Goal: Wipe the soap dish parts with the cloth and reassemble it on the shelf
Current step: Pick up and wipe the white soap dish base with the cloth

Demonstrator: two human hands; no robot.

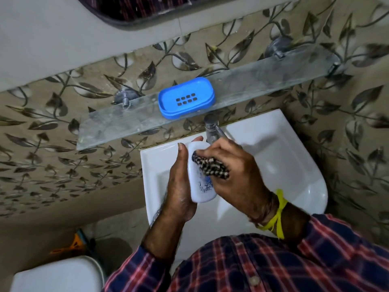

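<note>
The blue soap dish base [186,98], with a slotted tray in it, rests on the glass shelf [252,81]. Over the sink, my left hand [179,182] holds the white soap dish lid [200,186], which carries a blue print, gripping it along its left side. My right hand [233,171] presses a bunched checked cloth [210,166] against the lid's upper surface. The cloth hides part of the lid.
A white sink [273,157] lies under my hands, with a chrome tap [211,128] just behind them. The leaf-patterned tiled wall backs the shelf. A mirror edge [147,15] hangs above. A white toilet tank [56,275] and an orange tool [71,243] sit at lower left.
</note>
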